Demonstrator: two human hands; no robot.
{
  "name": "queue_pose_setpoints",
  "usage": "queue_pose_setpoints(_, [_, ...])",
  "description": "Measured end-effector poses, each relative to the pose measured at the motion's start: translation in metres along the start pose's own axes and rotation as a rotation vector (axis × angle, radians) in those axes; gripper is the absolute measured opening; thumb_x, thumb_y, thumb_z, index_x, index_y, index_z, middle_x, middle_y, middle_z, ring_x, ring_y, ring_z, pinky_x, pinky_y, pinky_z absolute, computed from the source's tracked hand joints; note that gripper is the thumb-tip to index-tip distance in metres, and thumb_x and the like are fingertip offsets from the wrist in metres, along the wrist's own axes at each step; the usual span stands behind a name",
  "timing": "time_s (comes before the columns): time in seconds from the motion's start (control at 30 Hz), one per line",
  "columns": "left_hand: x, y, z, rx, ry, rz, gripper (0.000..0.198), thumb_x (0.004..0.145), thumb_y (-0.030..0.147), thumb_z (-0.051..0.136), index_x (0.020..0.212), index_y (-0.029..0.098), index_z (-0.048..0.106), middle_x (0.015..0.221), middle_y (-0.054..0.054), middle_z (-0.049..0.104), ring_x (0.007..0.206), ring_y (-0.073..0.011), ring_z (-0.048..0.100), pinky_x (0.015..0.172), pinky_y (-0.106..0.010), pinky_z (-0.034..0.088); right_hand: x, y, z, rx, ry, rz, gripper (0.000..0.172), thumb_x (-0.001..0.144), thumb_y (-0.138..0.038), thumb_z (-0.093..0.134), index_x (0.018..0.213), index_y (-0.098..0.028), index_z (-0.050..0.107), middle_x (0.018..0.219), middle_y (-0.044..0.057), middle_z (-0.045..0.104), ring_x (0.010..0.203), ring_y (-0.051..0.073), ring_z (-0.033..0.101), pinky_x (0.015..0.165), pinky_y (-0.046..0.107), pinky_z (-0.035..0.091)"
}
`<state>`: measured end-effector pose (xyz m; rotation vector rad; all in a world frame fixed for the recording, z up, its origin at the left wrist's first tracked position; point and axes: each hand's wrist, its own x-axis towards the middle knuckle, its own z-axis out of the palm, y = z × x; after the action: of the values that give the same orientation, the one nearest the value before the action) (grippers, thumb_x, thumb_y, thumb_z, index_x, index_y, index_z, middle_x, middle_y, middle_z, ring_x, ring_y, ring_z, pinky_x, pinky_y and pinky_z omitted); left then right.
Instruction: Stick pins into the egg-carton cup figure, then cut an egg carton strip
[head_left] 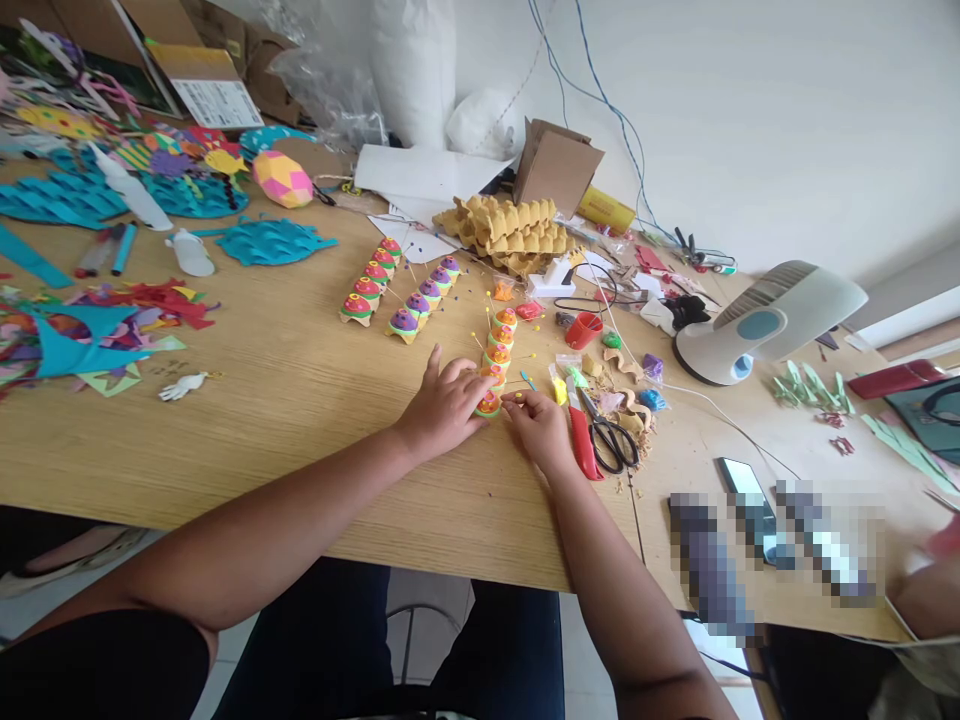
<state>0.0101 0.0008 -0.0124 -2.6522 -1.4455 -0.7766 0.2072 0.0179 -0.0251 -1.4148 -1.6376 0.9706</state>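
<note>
A strip of egg-carton cups covered in orange, yellow and green (499, 352) lies on the table, with yellow-tipped thin sticks poking out of its sides. My left hand (442, 408) steadies its near end, thumb and fingers around the closest cups. At that end's right side, my right hand (541, 428) pinches what looks like a small yellow-tipped stick (518, 395), partly hidden by the fingers. Similar strips stand to the left: a purple one (425, 297) and a red one (373, 280). A red-handled cutter (583, 443) and black scissors (616, 443) lie beside my right hand.
Bare egg cartons (510, 230) are stacked at the back. A red cup (583, 330) and small bags of coloured clay (652, 400) sit nearby. A white fan (765, 315) and a phone (750, 505) are on the right. Paper crafts (266, 240) cover the left. Another person's hand (930, 590) shows far right.
</note>
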Motion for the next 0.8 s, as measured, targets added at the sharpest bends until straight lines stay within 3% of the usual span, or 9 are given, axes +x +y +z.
queue_pose_setpoints(0.17, [-0.0002, -0.0008, 0.0002, -0.004, 0.000, 0.001, 0.052, 0.085, 0.027, 0.071, 0.134, 0.022, 0.056, 0.116, -0.011, 0.070, 0.128, -0.0335, 0.050, 0.121, -0.072, 0.012, -0.0025, -0.0024, -0.0002, 0.042, -0.001, 0.028, 0.026, 0.081, -0.041, 0.065, 0.090, -0.018, 0.075, 0.058, -0.004, 0.047, 0.052, 0.011, 0.034, 0.051, 0.026, 0.023])
queue_pose_setpoints(0.4, [-0.0008, -0.0005, -0.0010, -0.019, 0.006, -0.002, 0.057, 0.083, 0.027, 0.072, 0.136, 0.023, 0.054, 0.118, -0.011, 0.070, 0.129, -0.0341, 0.050, 0.121, -0.072, 0.011, -0.0038, -0.0055, -0.0033, 0.112, -0.072, 0.058, 0.037, 0.077, -0.041, 0.070, 0.106, -0.018, 0.071, 0.061, -0.005, 0.049, 0.050, 0.009, 0.031, 0.048, 0.025, 0.021])
queue_pose_setpoints(0.8, [-0.0009, -0.0004, -0.0014, -0.029, 0.008, 0.000, 0.059, 0.082, 0.027, 0.073, 0.138, 0.024, 0.053, 0.119, -0.011, 0.070, 0.129, -0.0338, 0.050, 0.121, -0.072, 0.009, -0.0028, -0.0028, -0.0064, 0.017, -0.089, 0.042, 0.024, 0.079, -0.041, 0.068, 0.088, -0.020, 0.067, 0.058, -0.006, 0.048, 0.050, 0.010, 0.037, 0.048, 0.024, 0.026])
